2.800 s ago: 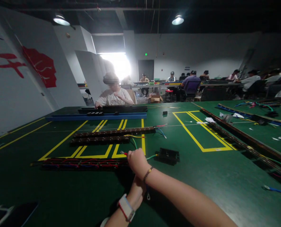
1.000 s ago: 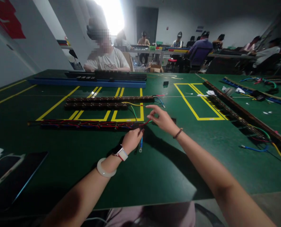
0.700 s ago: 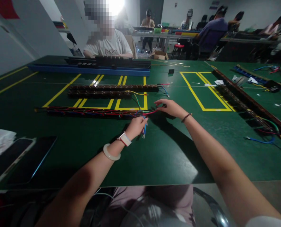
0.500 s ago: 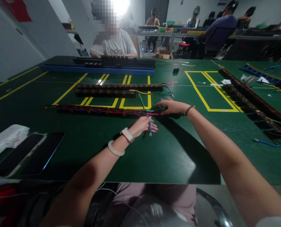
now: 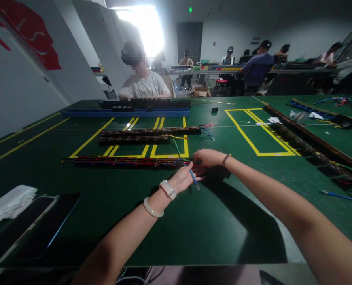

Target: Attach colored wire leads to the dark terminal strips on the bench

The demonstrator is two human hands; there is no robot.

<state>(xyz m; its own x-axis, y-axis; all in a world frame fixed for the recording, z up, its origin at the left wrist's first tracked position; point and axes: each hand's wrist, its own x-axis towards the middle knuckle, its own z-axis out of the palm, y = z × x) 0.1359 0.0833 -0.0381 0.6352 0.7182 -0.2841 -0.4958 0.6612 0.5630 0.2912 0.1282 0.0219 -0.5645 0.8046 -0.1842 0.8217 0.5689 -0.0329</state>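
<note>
A long dark strip [image 5: 125, 162] wound with red and blue wires lies across the green table. At its right end is my left hand [image 5: 185, 177], palm turned up, a blue wire [image 5: 194, 179] with a ring terminal crossing between its thumb and fingers. My right hand [image 5: 208, 158] is just beyond, fingers curled down at the wire ends; what they pinch is too small to make out. Behind lie two dark strips [image 5: 149, 133] side by side, with green, yellow, red and blue leads.
Two phones [image 5: 50, 221] and a white object [image 5: 11, 204] lie at the left. Black and blue rails [image 5: 125, 113] stretch along the far edge, before a seated person [image 5: 148, 83]. More wired strips [image 5: 312, 146] lie at the right.
The view has tilted up. My right hand has drawn closer to my left hand and curled its fingers. My left hand has shifted slightly right along the wires.
</note>
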